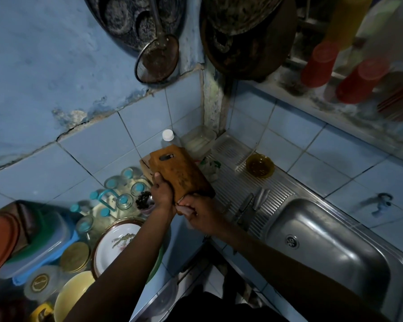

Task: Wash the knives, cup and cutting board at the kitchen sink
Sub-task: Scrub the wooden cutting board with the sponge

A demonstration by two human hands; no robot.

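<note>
I hold a brown wooden cutting board [180, 171] with a slot at its far end, tilted above the left end of the steel draining board [273, 192]. My left hand [162, 190] grips its left edge. My right hand [200, 211] grips its near bottom end. Two knives [250, 206] lie side by side on the ribbed draining board, just right of my right hand. The steel sink basin [335, 249] lies to the right with its drain [291, 241] uncovered. No cup for washing is plainly identifiable.
A small amber glass bowl [260, 165] sits at the back of the drainer. A white-capped bottle [169, 138] and clear containers [199, 141] fill the corner. Glass jars [123, 191], plates [118, 244] and plastic boxes [39, 246] crowd the left. Pans [247, 36] and a strainer [157, 59] hang overhead.
</note>
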